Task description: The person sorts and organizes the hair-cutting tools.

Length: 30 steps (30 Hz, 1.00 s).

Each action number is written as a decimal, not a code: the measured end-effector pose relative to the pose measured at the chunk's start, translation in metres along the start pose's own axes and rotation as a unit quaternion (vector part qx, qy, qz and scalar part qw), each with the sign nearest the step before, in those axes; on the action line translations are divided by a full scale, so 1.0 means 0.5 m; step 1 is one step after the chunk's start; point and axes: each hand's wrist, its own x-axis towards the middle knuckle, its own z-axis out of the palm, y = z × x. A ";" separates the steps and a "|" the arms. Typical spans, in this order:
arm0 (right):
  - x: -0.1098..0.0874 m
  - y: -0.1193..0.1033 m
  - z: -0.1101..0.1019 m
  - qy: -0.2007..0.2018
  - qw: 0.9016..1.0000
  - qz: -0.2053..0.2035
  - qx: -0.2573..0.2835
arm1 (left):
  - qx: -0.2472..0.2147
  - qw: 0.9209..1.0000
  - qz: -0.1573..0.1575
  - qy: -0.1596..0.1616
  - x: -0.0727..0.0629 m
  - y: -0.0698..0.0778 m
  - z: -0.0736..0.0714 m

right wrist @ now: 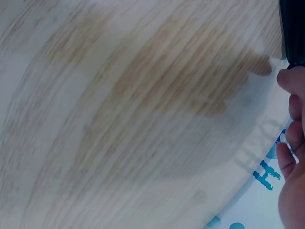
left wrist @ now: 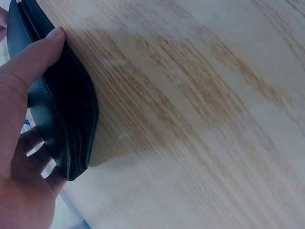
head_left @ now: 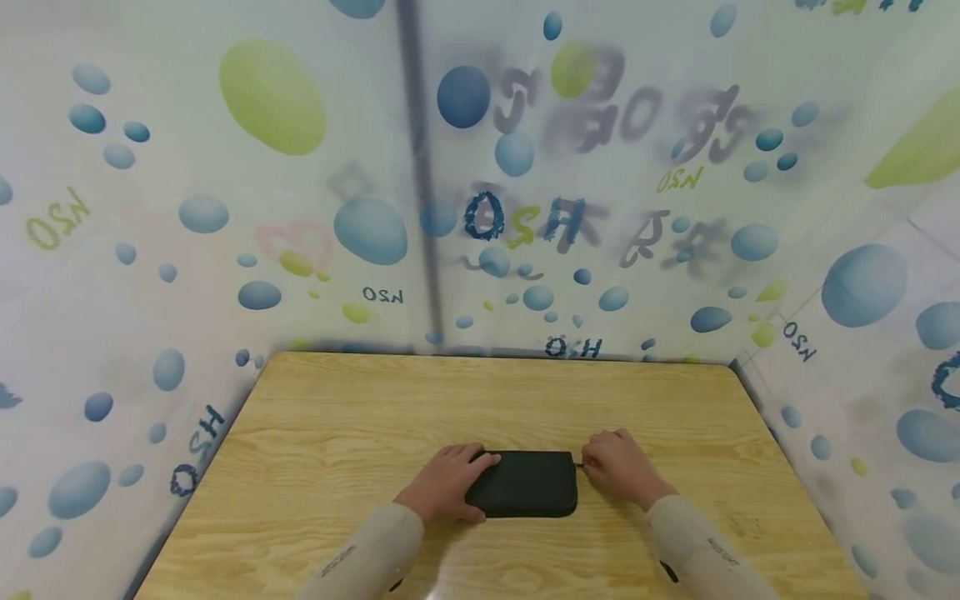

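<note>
A black zip wallet [head_left: 528, 485] lies on the wooden table in front of me, its long side running left to right. My left hand [head_left: 447, 483] grips its left end, thumb at the near edge and fingers over the far side. In the left wrist view the thumb presses along the wallet's [left wrist: 78, 102] edge, where zipper teeth show. At the far right corner my right hand [head_left: 621, 468] pinches a small dark zipper pull [head_left: 579, 465]. The right wrist view catches only the wallet's dark end [right wrist: 293, 31] by the fingertips.
The light wooden table [head_left: 337, 417] reaches back to a white curtain [head_left: 480, 292] printed with blue and green bubbles and letters. More of this sheeting hangs along both sides of the table.
</note>
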 end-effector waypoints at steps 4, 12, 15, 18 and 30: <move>-0.003 0.005 -0.008 -0.002 1.000 -0.018 0.014 | -0.002 1.000 0.001 0.001 -0.001 -0.001 -0.001; -0.003 0.004 -0.010 0.013 0.999 -0.042 -0.005 | 0.006 1.000 0.005 -0.001 0.000 -0.003 0.002; -0.003 0.000 -0.007 0.012 0.999 -0.039 -0.004 | 0.003 1.000 0.006 -0.002 0.000 -0.002 0.002; -0.001 -0.007 -0.005 0.006 0.999 -0.034 0.004 | -0.004 1.000 0.007 0.001 -0.001 -0.002 0.003; -0.003 -0.009 -0.004 0.017 0.998 -0.056 -0.011 | -0.041 0.999 0.012 0.010 -0.007 -0.012 0.010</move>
